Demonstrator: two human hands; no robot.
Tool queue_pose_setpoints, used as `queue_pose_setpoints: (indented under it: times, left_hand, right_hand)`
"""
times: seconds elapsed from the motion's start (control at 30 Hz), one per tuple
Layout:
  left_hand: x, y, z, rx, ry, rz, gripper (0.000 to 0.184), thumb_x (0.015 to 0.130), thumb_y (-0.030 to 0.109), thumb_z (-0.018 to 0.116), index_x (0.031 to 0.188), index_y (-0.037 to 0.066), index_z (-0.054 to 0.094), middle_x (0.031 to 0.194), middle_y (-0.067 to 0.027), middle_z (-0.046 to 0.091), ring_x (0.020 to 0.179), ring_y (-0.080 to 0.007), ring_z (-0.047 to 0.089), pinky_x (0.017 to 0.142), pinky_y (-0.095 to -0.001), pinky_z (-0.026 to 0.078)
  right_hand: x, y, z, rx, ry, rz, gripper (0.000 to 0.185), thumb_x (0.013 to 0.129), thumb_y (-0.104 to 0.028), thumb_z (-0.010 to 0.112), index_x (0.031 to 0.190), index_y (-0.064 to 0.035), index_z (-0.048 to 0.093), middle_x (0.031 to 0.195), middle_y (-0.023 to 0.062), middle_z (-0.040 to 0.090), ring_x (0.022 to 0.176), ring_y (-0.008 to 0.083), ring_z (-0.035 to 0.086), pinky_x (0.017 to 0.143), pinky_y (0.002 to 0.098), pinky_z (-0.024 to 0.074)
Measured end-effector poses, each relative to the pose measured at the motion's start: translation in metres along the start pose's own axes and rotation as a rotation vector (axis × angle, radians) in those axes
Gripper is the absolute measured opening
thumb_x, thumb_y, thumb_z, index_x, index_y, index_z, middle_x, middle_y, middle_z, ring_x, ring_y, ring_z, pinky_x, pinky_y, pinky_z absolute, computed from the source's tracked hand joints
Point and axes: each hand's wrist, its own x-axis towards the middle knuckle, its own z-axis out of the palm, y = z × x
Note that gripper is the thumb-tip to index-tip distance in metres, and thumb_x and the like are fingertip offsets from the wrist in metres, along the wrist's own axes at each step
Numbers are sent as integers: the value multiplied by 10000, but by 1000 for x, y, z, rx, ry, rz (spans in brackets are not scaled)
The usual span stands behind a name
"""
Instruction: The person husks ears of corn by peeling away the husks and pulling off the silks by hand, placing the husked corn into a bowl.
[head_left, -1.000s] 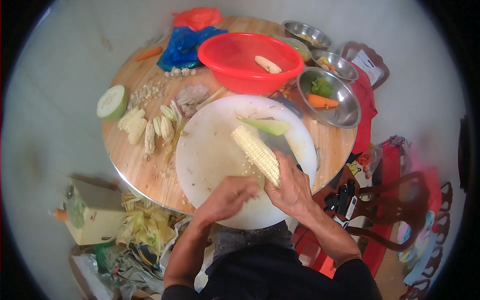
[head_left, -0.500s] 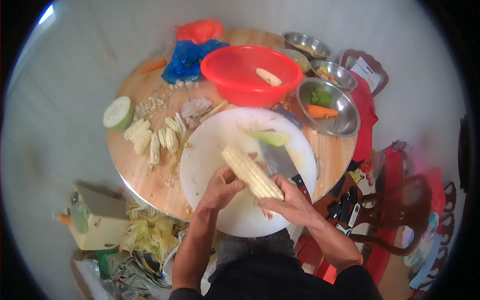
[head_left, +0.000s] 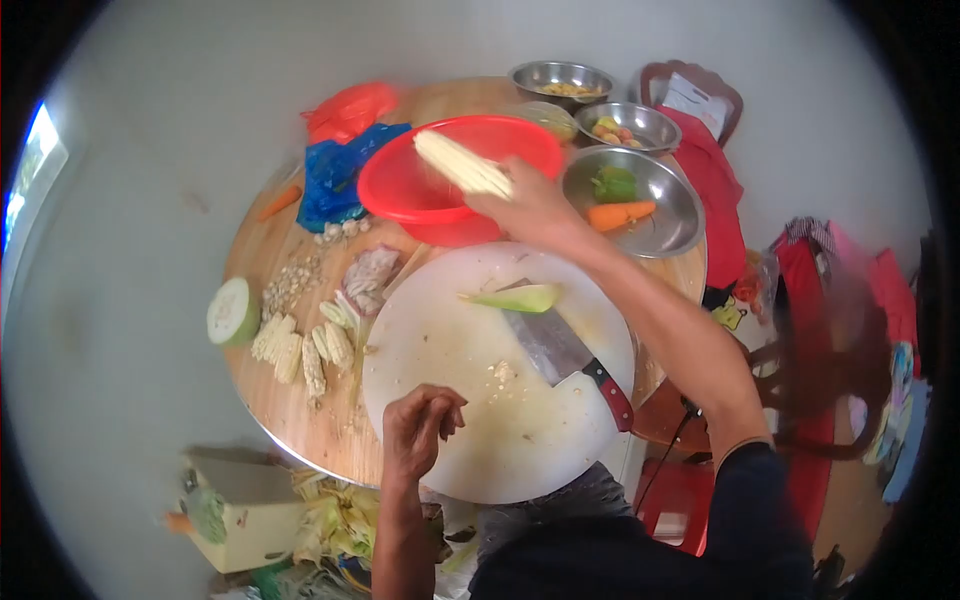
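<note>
My right hand [head_left: 522, 200] is closed around the lower end of a pale ear of corn [head_left: 455, 163], holding it tilted over the red plastic basket [head_left: 460, 232]. Loosely curled, my left hand [head_left: 420, 425] hovers at the left front of the round white cutting board [head_left: 450, 340]; nothing shows between its fingers. On the board lie a cleaver [head_left: 550, 345] with a dark red handle, a green husk piece [head_left: 520, 298] and some small pale scraps [head_left: 503, 372]. The ear hides part of the basket's inside.
Left on the table are corn pieces [head_left: 288, 355], garlic [head_left: 342, 231], a cut gourd [head_left: 232, 311], a carrot [head_left: 280, 202] and a blue bag [head_left: 335, 185]. A steel bowl [head_left: 683, 215] at right holds a carrot and green pepper. Husks [head_left: 345, 525] lie below.
My right hand has carried the ear of corn from above the board forward to over the red basket. My left hand has come off the corn and stays near the board's front. The view has shifted.
</note>
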Motion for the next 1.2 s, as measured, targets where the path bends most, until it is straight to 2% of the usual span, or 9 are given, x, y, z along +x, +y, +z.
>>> queue_pose_setpoints:
  times: [0.17, 0.53, 0.67, 0.7, 0.77, 0.97, 1.0, 1.07, 1.2]
  left_hand:
    - [-22, -22, 4, 38, 196, -21, 165, 1006, -27, 508, 1073, -38, 659, 865, -111, 692, 758, -142, 651, 669, -261, 545]
    - [-48, -25, -5, 406, 270, -148, 242, 941, -57, 594, 1161, 12, 668, 941, -100, 724, 921, -177, 681, 774, -282, 537]
    - [-56, -28, -17, 143, 221, -147, 421, 1061, 345, 479, 1233, -10, 624, 990, -114, 722, 1014, -208, 671, 927, -361, 498]
    - [-57, -29, -18, 71, 169, -91, 603, 1069, 511, 414, 1293, -20, 591, 1086, -140, 713, 1082, -231, 659, 1005, -394, 471]
    - [-49, -14, -11, 30, 105, 9, 982, 944, 784, 317, 1546, 9, 298, 1582, -213, 340, 1447, -347, 371, 1176, -527, 312]
    - [-25, 72, 17, -1097, -118, 37, 920, 1000, 697, 287, 1528, -56, 303, 1533, -339, 349, 1420, -513, 351, 1192, -612, 253]
    - [-21, 84, 25, -1153, -266, 42, 915, 1018, 650, 322, 1562, -70, 172, 1590, -346, 211, 1474, -492, 248, 1223, -606, 172]
    - [13, 74, 33, -1067, -846, 263, 887, 1034, 619, 317, 1576, -53, 114, 1619, -307, 177, 1484, -467, 248, 1189, -586, 301]
    - [15, 60, 94, -917, -1186, 208, 885, 1034, 618, 317, 1576, -52, 114, 1618, -306, 178, 1483, -466, 250, 1187, -584, 305]
  right_hand:
    - [90, 31, 9, -399, -56, -53, 588, 870, -448, 693, 1204, 27, 599, 1065, 244, 688, 974, 387, 685, 829, 484, 528]
    - [127, 74, 41, -562, -167, -237, 371, 900, -363, 641, 1018, -20, 720, 958, 169, 711, 953, 360, 678, 829, 492, 527]
    - [88, 66, 15, -353, 267, -646, 285, 962, -272, 582, 967, 6, 645, 802, 132, 657, 783, 318, 656, 685, 476, 510]
    - [48, 41, -9, -1, 67, -390, 235, 958, -228, 592, 989, 4, 616, 818, 105, 649, 750, 258, 641, 657, 424, 508]
    - [-43, 12, -31, 376, -80, -95, 181, 943, -148, 624, 1040, -2, 581, 843, 59, 627, 712, 151, 603, 623, 327, 495]
    - [-280, 39, -43, 281, -319, 123, 247, 903, 43, 649, 1148, 20, 619, 987, 51, 670, 752, 72, 625, 608, 240, 525]
    - [-315, 51, -38, 273, -369, 308, 254, 904, -100, 740, 1125, -18, 645, 873, 60, 690, 666, 92, 643, 616, 277, 521]
    - [-378, 79, -28, 192, -353, 388, 210, 950, -118, 689, 1133, -23, 649, 855, 86, 700, 649, 110, 669, 592, 304, 531]
    - [-493, 134, -27, -140, -252, 502, 209, 967, -153, 667, 1138, -34, 651, 947, 109, 731, 732, 147, 707, 648, 344, 553]
